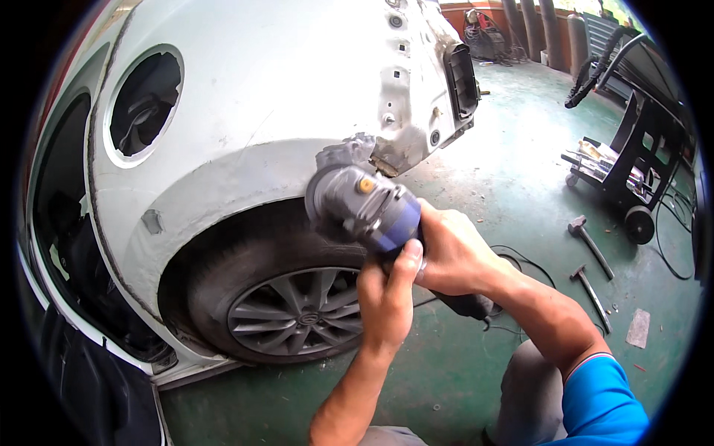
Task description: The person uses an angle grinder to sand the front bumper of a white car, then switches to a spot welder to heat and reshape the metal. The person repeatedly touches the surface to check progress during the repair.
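Note:
An angle grinder (pixel 375 212) with a blue and grey body and a yellow button is held up in front of the white car panel (pixel 223 111), over the rear wheel arch. My right hand (pixel 450 253) is closed round its body from the right, and my left hand (pixel 387 286) is closed round it from below, thumb along the housing. The grinder's disc end is near a scraped grey patch (pixel 342 152) at the arch's upper edge; whether it touches cannot be told. The wheel (pixel 305 316) sits below.
An open car door (pixel 78 379) is at lower left. A black wheeled cart (pixel 632 163) stands at right. Two hammers (pixel 595 253) lie on the green floor (pixel 245 405), with cables (pixel 532 260) and a small plate (pixel 637 327). Gas cylinders (pixel 574 41) line the back wall.

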The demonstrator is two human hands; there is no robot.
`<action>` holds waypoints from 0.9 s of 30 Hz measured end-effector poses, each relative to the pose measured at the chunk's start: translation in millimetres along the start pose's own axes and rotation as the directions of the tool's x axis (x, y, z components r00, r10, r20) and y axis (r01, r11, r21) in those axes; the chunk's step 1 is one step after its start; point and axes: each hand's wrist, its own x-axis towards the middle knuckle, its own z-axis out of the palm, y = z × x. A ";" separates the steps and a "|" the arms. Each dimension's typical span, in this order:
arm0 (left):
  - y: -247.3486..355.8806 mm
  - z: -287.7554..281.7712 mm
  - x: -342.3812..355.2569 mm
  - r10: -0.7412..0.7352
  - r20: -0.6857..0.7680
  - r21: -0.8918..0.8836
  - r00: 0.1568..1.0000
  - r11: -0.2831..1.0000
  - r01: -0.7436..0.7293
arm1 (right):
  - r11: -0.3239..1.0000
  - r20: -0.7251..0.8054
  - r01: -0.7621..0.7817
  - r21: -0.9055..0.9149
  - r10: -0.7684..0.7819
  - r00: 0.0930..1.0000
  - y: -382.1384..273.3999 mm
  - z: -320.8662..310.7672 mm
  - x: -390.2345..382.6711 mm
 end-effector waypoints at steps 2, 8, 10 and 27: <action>3.0 -1.8 9.5 -0.027 0.065 -0.021 0.998 0.999 0.028 | 1.000 -0.059 -0.015 0.000 0.015 0.998 0.1 2.1 1.5; -4.1 -4.7 1.8 0.047 -0.024 -0.054 0.999 0.997 -0.049 | 0.990 0.017 0.017 -0.143 -0.015 1.000 -11.4 2.8 2.1; 5.6 -6.3 6.8 0.070 -0.046 -0.077 0.996 0.994 -0.074 | 0.985 0.009 0.025 -0.173 -0.024 1.000 -22.3 2.9 11.1; 0.0 -14.1 4.4 0.050 -0.003 -0.129 0.999 0.990 -0.050 | 0.977 -0.002 0.023 -0.213 -0.024 1.000 -24.0 3.1 7.1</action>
